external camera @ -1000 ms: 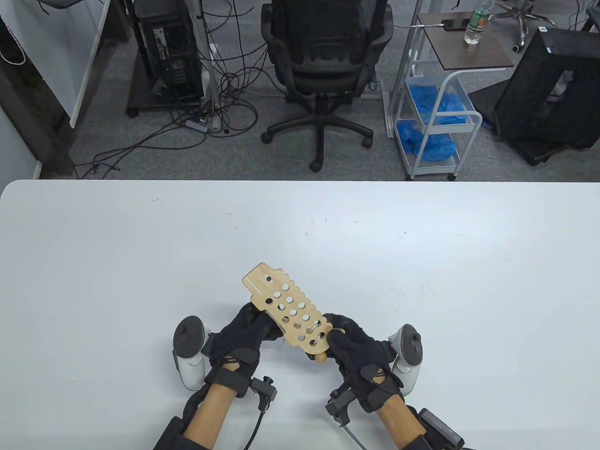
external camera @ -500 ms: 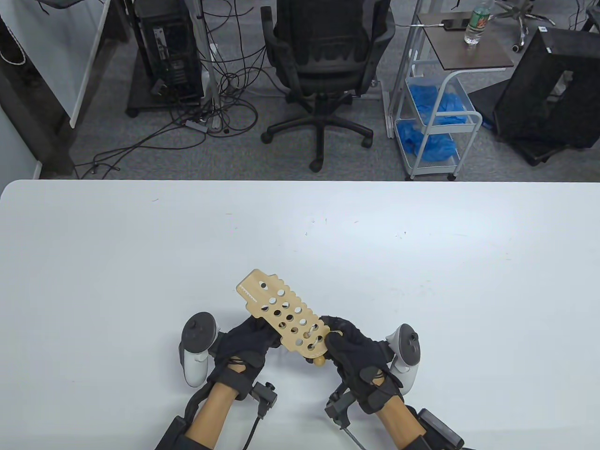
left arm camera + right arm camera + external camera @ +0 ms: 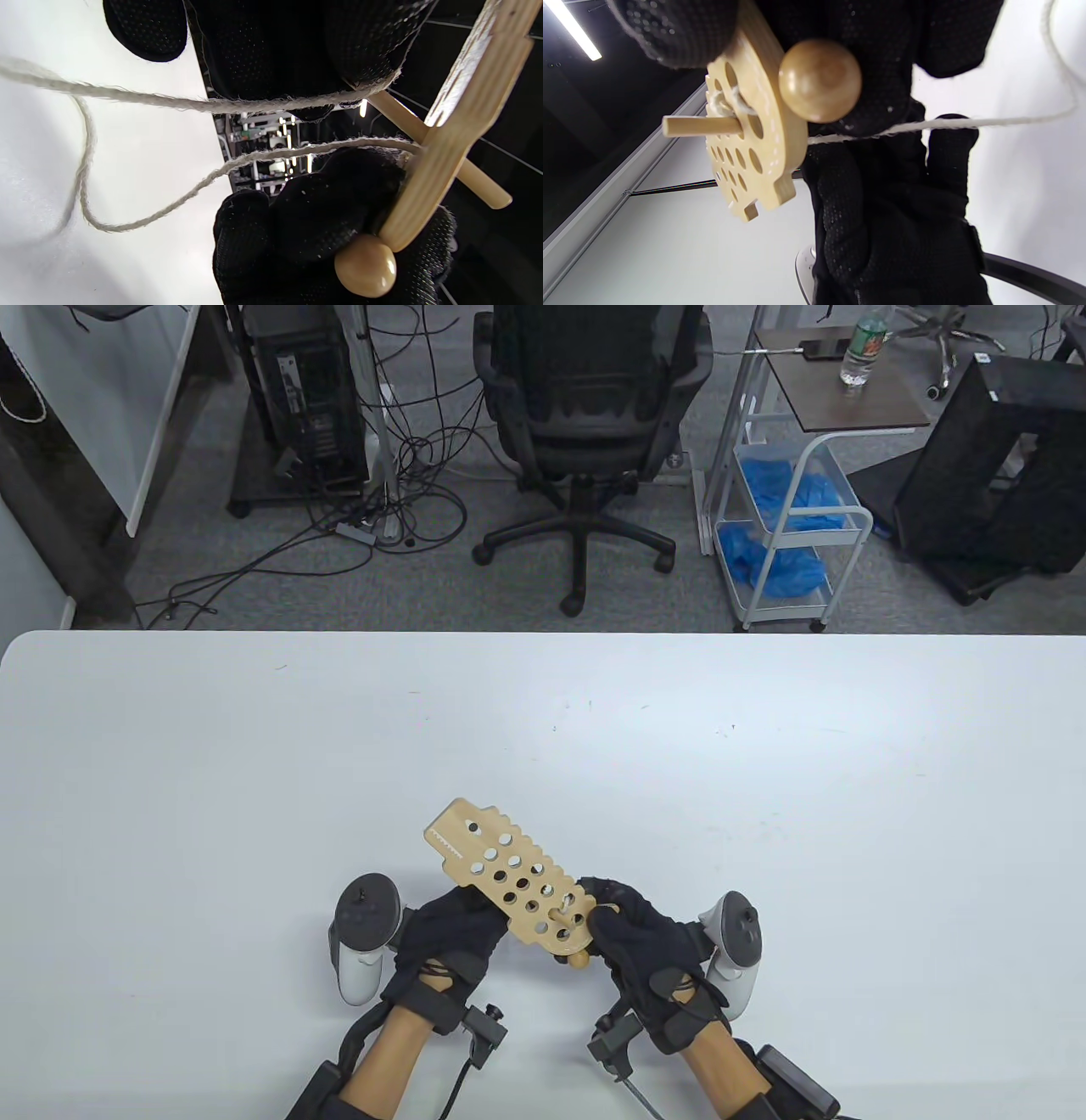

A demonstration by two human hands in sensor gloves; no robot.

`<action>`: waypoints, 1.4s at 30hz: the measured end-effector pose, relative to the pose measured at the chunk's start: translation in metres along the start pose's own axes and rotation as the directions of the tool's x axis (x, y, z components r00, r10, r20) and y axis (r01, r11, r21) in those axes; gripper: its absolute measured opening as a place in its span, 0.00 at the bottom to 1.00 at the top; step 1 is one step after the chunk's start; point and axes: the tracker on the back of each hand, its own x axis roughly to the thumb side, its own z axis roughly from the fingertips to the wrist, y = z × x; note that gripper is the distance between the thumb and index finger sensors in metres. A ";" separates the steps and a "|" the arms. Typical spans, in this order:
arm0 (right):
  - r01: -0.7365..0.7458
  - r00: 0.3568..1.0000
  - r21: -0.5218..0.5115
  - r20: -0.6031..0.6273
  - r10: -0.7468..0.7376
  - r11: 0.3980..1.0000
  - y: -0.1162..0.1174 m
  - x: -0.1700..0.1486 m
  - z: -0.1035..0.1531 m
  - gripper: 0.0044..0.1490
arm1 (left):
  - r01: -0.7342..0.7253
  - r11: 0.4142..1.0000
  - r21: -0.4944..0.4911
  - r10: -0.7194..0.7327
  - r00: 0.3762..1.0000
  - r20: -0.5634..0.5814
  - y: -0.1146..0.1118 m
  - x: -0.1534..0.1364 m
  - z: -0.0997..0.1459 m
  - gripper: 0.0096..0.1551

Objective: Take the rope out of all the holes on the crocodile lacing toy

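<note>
Lower centre of frame: right hand (image 3: pixel 645 942) clamped on crocodile board (image 3: pixel 509 882); left hand (image 3: pixel 445 937) gripping rope (image 3: pixel 237 103). Last holes apparently still laced. Next, probably: draw wooden needle (image 3: pixel 702 126) back through.

I'm in an office: swivel chair (image 3: pixel 585 432) ahead, computer tower (image 3: pixel 305 398) with tangled cables (image 3: pixel 407 475), rolling cart (image 3: pixel 789 526), my white surface (image 3: pixel 254 780).

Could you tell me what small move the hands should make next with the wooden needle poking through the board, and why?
Probably the left hand should draw the wooden needle back out beneath the crocodile board, which the right hand holds. The needle sits through a hole near the bead, and the rope trails loose underneath.
</note>
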 end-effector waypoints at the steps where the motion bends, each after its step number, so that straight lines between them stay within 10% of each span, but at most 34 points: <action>1: -0.005 1.000 0.000 -0.004 0.005 1.000 0.000 -0.001 0.000 0.30 | -0.008 1.000 -0.008 0.008 1.000 0.005 -0.001 0.001 0.000 0.22; 22: -0.134 0.989 -0.153 0.039 0.142 0.979 -0.017 0.008 0.002 0.29 | -0.217 0.950 -0.225 0.237 0.969 0.064 -0.023 0.002 -0.002 0.46; 34: -0.461 0.870 -0.154 0.120 0.479 0.874 -0.004 0.022 0.005 0.30 | -0.178 0.970 -0.167 0.178 0.984 -0.016 -0.014 -0.004 -0.002 0.45; 42: -0.646 0.677 -0.321 0.179 0.714 0.693 0.000 0.042 0.013 0.29 | 0.009 0.989 -0.145 -0.021 0.996 -0.085 -0.021 -0.004 0.001 0.56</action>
